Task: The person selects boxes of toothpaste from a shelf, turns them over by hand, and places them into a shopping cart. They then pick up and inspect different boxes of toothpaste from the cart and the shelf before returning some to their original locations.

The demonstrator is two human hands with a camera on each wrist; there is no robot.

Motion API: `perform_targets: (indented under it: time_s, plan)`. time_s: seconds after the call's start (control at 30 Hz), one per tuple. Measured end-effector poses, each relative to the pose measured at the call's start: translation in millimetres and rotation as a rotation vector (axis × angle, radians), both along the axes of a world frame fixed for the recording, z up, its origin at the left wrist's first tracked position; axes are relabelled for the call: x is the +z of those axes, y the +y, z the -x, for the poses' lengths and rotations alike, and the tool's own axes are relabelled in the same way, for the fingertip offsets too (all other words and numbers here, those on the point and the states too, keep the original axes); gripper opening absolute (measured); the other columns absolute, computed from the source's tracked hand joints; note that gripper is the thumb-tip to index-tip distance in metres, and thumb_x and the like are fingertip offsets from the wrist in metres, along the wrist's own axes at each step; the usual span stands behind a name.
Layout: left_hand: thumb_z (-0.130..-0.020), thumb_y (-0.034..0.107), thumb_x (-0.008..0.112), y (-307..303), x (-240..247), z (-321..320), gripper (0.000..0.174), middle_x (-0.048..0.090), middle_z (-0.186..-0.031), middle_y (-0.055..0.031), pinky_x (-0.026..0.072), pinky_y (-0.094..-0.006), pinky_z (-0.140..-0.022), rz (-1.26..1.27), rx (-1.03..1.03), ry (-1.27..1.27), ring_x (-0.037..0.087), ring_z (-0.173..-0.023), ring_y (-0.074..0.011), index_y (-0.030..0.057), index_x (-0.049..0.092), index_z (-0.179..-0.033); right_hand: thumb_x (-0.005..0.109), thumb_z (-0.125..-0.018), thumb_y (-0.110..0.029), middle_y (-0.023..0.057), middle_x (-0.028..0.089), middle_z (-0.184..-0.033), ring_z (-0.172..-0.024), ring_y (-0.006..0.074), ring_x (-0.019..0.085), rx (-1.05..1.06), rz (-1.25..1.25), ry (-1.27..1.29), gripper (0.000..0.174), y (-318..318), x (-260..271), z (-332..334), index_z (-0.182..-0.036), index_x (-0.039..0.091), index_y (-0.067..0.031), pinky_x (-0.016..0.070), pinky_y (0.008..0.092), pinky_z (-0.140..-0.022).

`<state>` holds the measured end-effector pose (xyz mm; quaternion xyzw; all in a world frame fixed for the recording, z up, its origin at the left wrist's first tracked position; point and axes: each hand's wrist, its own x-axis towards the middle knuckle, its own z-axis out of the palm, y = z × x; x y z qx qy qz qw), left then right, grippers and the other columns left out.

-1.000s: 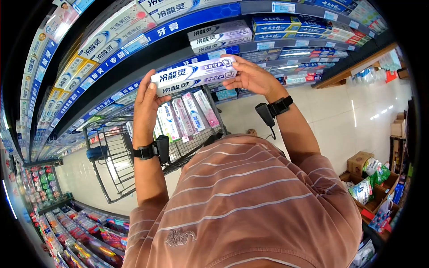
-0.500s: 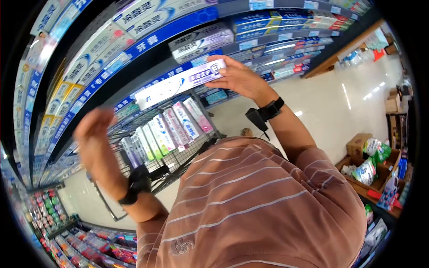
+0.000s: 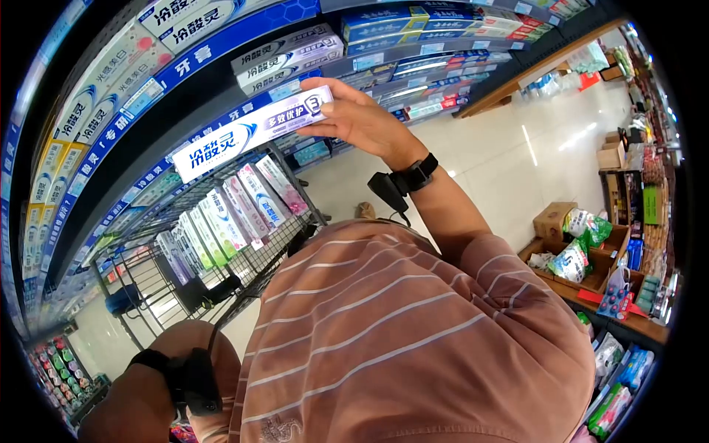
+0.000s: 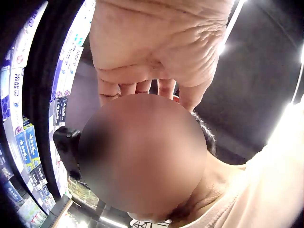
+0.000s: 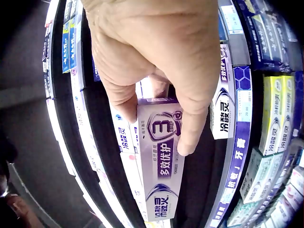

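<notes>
My right hand (image 3: 358,124) grips one end of a white and purple toothpaste box (image 3: 255,133), held out level in front of the shelf. Seen from the right wrist, the thumb and fingers pinch the end of the box (image 5: 164,161) from both sides. My left forearm (image 3: 125,391) is bent back toward the body at the lower left of the head view. In the left wrist view my left hand (image 4: 156,42) is raised at the wearer's head, with the fingertips hidden.
A wire shopping cart (image 3: 136,295) below the held box carries a row of toothpaste boxes (image 3: 218,221). Shelves of toothpaste (image 3: 288,59) curve along the left and front. At the right stands a bin (image 3: 583,258) with bagged goods.
My left hand has let go of the box and swung down and back to the head. The right hand keeps hold of the box, which has shifted left in the head view.
</notes>
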<state>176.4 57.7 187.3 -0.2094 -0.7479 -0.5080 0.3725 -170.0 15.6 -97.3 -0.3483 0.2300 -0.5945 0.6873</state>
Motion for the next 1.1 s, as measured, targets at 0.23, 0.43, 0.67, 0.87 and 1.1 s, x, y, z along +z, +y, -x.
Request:
perform_targets:
  time_s: [0.23,0.43,0.67,0.87,1.1]
  plan:
    - [-0.086,0.017,0.07,22,-11,8,0.023,0.064,-0.09,0.0064,0.0501,-0.0283,-0.065,-0.019,0.205,0.072,0.062,-0.078,-0.0077,0.0181,0.055,-0.103,0.061,-0.099,-0.013,0.0142,0.057,-0.13,-0.124,0.0268,0.06,-0.027,0.01,0.038,0.048,5,3,0,-0.143,0.045,-0.0051,0.0515,0.0415,-0.108]
    - [-0.09,0.019,0.064,6,-2,10,0.02,0.063,-0.094,0.006,0.0518,-0.0331,-0.068,0.048,-0.027,-0.014,0.062,-0.088,-0.0086,0.0163,0.053,-0.107,0.06,-0.099,-0.012,0.0132,0.057,-0.13,-0.124,0.0255,0.059,-0.037,0.009,0.045,0.046,7,1,1,-0.142,0.046,-0.0056,0.0524,0.0394,-0.107]
    - [-0.094,0.021,0.063,15,7,6,0.017,0.06,-0.093,0.0057,0.0499,-0.0328,-0.072,0.045,0.052,-0.134,0.061,-0.09,-0.0105,0.0148,0.054,-0.106,0.058,-0.1,-0.013,0.0138,0.057,-0.131,-0.125,0.0255,0.059,-0.054,0.019,0.068,0.046,9,3,-3,-0.143,0.045,-0.0056,0.0522,0.0414,-0.107]
    - [-0.097,0.029,0.06,12,-7,9,0.031,0.062,-0.103,-0.005,0.0506,-0.0328,-0.076,0.018,0.043,-0.066,0.064,-0.093,-0.0159,0.0069,0.054,-0.117,0.058,-0.102,-0.017,0.0135,0.058,-0.131,-0.125,0.0246,0.058,-0.066,0.036,0.101,0.047,8,3,0,-0.145,0.043,-0.0059,0.052,0.0431,-0.107]
    - [-0.101,0.04,0.056,-47,-92,6,0.055,0.063,-0.117,-0.0191,0.052,-0.0328,-0.081,-0.236,0.893,0.121,0.067,-0.096,-0.0234,-0.004,0.053,-0.133,0.058,-0.098,-0.008,0.0099,0.055,-0.131,-0.124,0.0228,0.058,-0.094,0.012,0.085,0.047,9,8,3,-0.143,0.046,-0.0061,0.0529,0.0398,-0.105]
